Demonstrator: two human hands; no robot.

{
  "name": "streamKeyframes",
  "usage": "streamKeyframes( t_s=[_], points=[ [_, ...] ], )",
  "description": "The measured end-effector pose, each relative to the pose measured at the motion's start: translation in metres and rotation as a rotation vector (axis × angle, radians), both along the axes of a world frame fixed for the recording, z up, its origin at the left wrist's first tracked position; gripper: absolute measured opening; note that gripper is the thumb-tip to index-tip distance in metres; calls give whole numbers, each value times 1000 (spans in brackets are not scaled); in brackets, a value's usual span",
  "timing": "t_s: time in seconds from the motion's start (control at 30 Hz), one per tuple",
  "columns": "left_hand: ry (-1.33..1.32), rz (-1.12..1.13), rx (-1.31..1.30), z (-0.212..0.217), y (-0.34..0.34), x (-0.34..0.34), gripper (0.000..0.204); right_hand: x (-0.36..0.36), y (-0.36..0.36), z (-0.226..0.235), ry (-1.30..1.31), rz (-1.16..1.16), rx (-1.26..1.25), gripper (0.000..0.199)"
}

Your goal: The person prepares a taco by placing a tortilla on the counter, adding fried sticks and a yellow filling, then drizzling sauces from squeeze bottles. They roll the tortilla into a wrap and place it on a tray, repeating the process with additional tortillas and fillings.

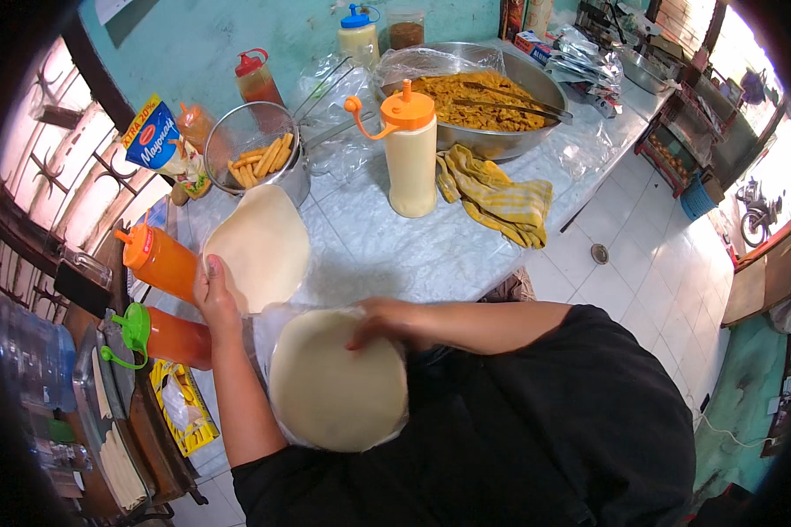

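A round, pale tortilla point(259, 250) droops between the strainer and my left hand point(216, 290), whose thumb lies over its near left edge. Close to my body is another round tortilla point(338, 386) on clear plastic wrapping; whether more lie beneath it I cannot tell. My right hand point(385, 323) rests over that tortilla's upper right edge, its fingers bent and blurred by motion. Beside my left forearm stand an orange sauce bottle point(158, 262) and a green-capped bottle of red sauce point(171, 336).
A tall squeeze bottle of cream sauce point(410, 162) stands mid-table, with a yellow checked cloth point(497, 195) to its right. Behind sits a steel bowl point(545, 83) of orange-brown filling with tongs point(518, 101). Fried sticks point(262, 162) lie in a strainer point(221, 123) over a pot.
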State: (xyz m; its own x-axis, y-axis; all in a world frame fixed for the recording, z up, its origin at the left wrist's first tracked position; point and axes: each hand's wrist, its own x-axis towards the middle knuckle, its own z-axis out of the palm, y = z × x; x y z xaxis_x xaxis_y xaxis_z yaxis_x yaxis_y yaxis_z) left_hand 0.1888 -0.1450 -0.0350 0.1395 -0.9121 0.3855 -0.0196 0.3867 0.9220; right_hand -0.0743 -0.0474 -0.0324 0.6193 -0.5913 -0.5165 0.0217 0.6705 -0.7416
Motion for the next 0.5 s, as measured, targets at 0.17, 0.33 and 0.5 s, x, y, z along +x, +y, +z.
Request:
streamKeyframes(
  t_s=[0.17,0.33,0.5],
  points=[
    [233,-15,159,6,-2,2,46,-67,22,2,-154,-352,-194,51],
    [411,-156,334,18,1,4,55,-173,48,-3,-199,-851,-240,58],
    [744,-539,528,29,13,2,56,-309,87,-5,-159,-1188,-367,53]
  ],
)
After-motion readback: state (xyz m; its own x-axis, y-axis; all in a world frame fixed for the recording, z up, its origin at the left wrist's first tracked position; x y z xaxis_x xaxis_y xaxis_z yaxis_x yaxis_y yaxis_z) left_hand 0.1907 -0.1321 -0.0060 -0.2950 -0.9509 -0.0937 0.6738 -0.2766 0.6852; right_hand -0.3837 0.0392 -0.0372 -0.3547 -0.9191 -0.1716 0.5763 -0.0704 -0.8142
